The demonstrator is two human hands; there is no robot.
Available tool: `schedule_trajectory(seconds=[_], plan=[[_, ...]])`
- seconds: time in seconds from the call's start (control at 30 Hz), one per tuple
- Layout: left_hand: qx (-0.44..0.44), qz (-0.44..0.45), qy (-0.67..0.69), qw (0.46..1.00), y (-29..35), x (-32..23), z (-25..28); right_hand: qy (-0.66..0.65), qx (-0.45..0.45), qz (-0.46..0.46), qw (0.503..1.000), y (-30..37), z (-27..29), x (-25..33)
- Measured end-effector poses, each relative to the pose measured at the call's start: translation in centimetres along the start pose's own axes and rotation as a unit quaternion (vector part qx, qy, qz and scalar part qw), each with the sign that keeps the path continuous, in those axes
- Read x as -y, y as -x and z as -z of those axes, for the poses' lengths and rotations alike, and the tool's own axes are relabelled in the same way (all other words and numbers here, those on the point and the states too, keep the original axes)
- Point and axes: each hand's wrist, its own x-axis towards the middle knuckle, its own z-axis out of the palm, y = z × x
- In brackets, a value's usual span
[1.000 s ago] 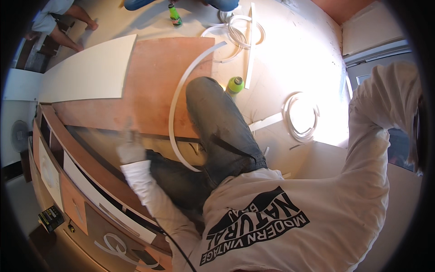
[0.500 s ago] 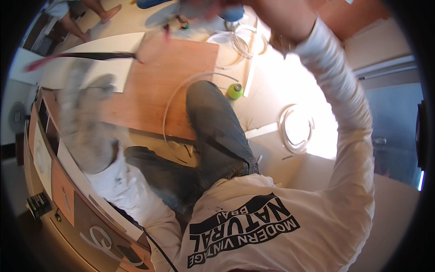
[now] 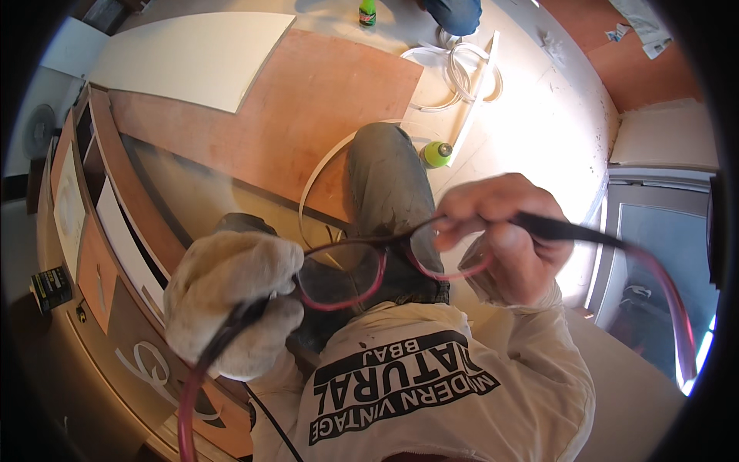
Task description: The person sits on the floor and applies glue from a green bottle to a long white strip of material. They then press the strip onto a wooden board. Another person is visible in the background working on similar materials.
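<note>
A pair of eyeglasses (image 3: 342,277) with dark and reddish-pink frames is held up in front of my body, its two temple arms unfolded toward me. My left hand (image 3: 235,300), in a worn off-white work glove, is closed around the hinge end of the left lens. On the other side my bare right hand (image 3: 517,231) pinches the right lens and hinge between thumb and fingers. My bent knee in grey jeans (image 3: 389,173) shows behind the glasses.
Brown wooden sheet (image 3: 323,85) and white panel (image 3: 192,58) lie ahead. Green bottle (image 3: 437,154) stands beside my knee, near coiled white edging strip (image 3: 459,73). An open wooden cabinet (image 3: 146,200) runs along the left. Another person's knee (image 3: 456,14) shows at the top.
Both hands have come together in front of my chest, the right lowered from the top and the left moved in from the left. The glasses, blurred at upper left before, are now centred between them.
</note>
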Motion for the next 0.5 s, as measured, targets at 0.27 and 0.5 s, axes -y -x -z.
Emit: schedule_trajectory(seconds=[0.27,0.5], plan=[[0.068,-0.106,-0.077,0.989,-1.5,-3.2,1.3,-0.032,0.103,0.108,0.988,-1.1,-0.7,1.4],[0.108,-0.016,-0.014,0.994,-2.5,-7.6,2.9,-0.131,0.232,0.022,0.964,-2.0,1.0,7.4]])
